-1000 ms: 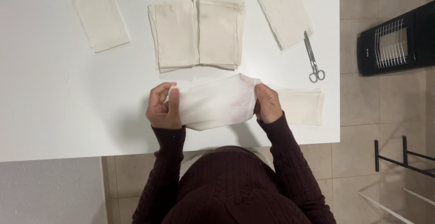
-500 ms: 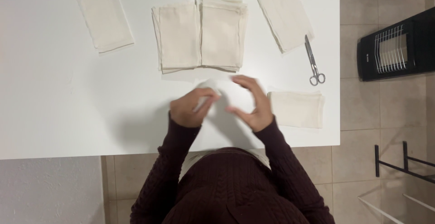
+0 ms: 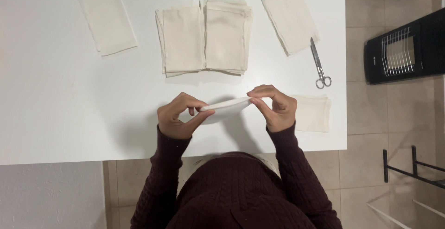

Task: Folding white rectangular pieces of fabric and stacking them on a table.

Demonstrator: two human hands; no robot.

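Left hand (image 3: 178, 117): pinching the left end of the cream cloth piece (image 3: 226, 109).
Right hand (image 3: 274, 107): fingertips clamped on its right end.
Cloth: stretched between both hands, lifted just above the white table (image 3: 69, 99).

Two hands are in view, the left hand (image 3: 178, 116) and the right hand (image 3: 274, 107), sharing one cream cloth piece (image 3: 225, 109). On the white table (image 3: 55, 117) lie two single cream pieces, far left (image 3: 107, 19) and near right (image 3: 313, 113), one cream pile far right (image 3: 289, 15), two side-by-side stacks (image 3: 204, 36), and one pair of scissors (image 3: 319, 64). One black heater (image 3: 402, 49) stands on the floor.
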